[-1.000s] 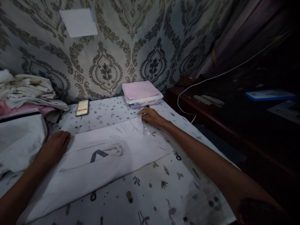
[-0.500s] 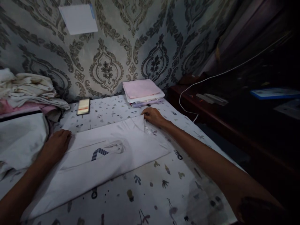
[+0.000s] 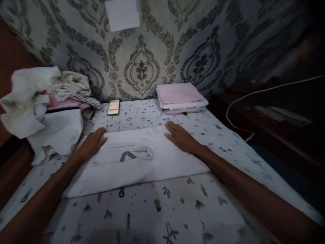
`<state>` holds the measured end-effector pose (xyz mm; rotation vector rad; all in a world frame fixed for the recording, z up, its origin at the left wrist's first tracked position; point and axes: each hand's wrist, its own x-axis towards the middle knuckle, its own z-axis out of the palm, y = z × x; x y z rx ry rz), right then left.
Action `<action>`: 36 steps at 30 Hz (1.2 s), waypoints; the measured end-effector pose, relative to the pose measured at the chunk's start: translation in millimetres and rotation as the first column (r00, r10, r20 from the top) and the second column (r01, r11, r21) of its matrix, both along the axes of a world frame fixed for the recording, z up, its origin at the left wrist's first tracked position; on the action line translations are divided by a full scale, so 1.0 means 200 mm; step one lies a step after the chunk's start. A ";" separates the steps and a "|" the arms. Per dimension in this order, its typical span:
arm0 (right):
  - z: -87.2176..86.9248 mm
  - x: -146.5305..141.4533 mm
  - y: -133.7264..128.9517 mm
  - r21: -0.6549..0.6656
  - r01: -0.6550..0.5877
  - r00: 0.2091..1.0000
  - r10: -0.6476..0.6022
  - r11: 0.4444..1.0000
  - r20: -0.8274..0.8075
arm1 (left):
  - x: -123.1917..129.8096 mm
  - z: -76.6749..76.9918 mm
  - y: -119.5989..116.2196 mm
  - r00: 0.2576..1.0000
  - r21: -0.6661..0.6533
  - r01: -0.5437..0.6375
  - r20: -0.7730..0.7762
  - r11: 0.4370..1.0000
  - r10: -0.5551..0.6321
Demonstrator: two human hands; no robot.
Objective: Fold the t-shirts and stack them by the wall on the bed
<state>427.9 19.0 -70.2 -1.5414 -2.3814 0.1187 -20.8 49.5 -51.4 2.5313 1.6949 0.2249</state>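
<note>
A printed sheet (image 3: pixel 157 220) fills the lower frame; at centre, a folded white garment (image 3: pixel 114 178) lies flat on it, striped trim (image 3: pixel 128 156) showing; the left hand (image 3: pixel 94 142), left of centre, rests on the garment's left end, fingers extended, slightly parted; the right hand (image 3: pixel 181 137), right of centre, lies on its right end, fingers straight, thumb apart; beyond, a clothes heap (image 3: pixel 63 127) sits upper left, a pink-topped stack (image 3: pixel 179 93) upper right.
</note>
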 end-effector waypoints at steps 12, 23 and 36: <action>-0.01 0.02 0.03 -0.001 0.050 0.995 -0.050 0.999 -0.087 | -0.18 0.12 0.07 0.864 -0.183 -0.173 0.444 0.968 0.238; 0.18 -0.72 -0.38 0.073 -0.494 0.843 0.498 0.866 -0.204 | -0.18 0.32 -0.21 0.649 -0.324 -0.063 0.705 0.944 0.285; 0.11 -1.02 -0.49 -0.032 -0.552 0.831 0.547 0.833 -0.097 | -0.16 0.02 -0.64 0.979 0.062 0.099 0.173 0.993 -0.109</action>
